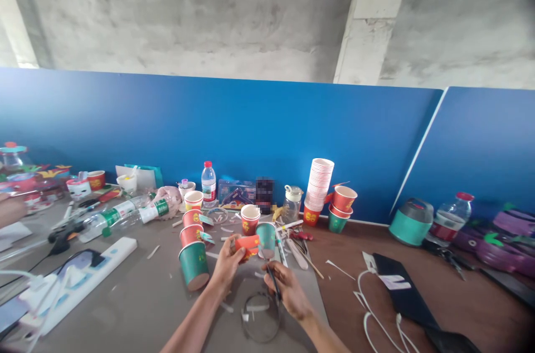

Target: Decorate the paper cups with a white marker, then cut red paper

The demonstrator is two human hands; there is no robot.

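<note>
My left hand (228,264) is closed on a red and gold piece of paper cup (247,246), held just above the table. Just right of it my right hand (286,289) grips a thin dark tool (271,272) whose tip points up at that piece; I cannot tell what kind of tool it is. A green paper cup (266,238) stands right behind the piece. To the left lies a chain of joined red and green cups (192,241). A clear ring (259,317) lies on the table below my hands.
A white power strip (83,280) and a glue gun (62,233) are at the left, with plastic bottles (125,214) lying behind. A tall stack of cups (318,186) stands by the blue wall. At the right are a black flat object (401,292), white cables and a teal pot (412,222).
</note>
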